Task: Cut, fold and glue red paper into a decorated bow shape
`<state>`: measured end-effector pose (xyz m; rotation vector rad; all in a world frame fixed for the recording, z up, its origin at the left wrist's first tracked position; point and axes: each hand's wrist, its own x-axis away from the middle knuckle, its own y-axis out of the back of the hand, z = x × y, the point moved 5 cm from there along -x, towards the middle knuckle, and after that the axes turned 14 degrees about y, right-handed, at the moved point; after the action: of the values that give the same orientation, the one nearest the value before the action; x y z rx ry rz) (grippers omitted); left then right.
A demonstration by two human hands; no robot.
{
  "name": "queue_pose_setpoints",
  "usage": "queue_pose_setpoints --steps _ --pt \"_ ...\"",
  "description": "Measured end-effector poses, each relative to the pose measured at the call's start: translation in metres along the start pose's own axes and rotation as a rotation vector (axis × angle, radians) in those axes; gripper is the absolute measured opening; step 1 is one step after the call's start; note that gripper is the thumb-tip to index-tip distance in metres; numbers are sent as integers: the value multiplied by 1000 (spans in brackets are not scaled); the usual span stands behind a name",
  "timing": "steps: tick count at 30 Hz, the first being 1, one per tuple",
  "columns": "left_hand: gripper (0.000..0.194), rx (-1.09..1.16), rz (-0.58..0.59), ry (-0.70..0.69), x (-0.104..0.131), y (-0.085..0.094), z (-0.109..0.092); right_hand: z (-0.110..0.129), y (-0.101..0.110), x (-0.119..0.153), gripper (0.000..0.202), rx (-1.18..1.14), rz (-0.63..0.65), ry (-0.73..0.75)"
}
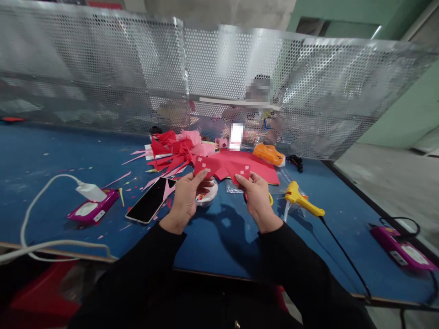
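Observation:
My left hand pinches red paper between thumb and fingers, above the middle of the table. Small pale pink squares show on this paper. My right hand is closed on a red paper part that also bears pale squares. Red paper stretches between the two hands, but I cannot tell whether it is all one piece, since red sheets lie right behind it. Beneath my left hand sits a white roll, partly hidden. Yellow-orange scissor-like handles show in part behind my right hand.
Red and pink paper scraps are heaped at the back left, near a phone. A yellow glue gun with its cord lies right. Purple power strips flank the blue table. An orange packet rests before the perforated metal screen.

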<state>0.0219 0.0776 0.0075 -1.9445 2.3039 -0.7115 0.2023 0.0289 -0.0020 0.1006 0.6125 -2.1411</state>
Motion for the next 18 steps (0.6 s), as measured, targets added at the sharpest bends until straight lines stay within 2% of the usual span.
queue_pose_setpoints --steps 8,13,15,18 --pt "32 16 -62 -25 -1 3 2 0 -5 9 34 -6 45 -26" --pt "49 -41 -21 -42 -1 7 -2 -1 -1 6 36 -13 16 -11" --pt "54 -121 -123 -173 -3 16 -11 0 2 4 36 -11 5 3" --pt "35 -210 -381 -446 1 33 -29 1 2 3 37 -3 18 27"
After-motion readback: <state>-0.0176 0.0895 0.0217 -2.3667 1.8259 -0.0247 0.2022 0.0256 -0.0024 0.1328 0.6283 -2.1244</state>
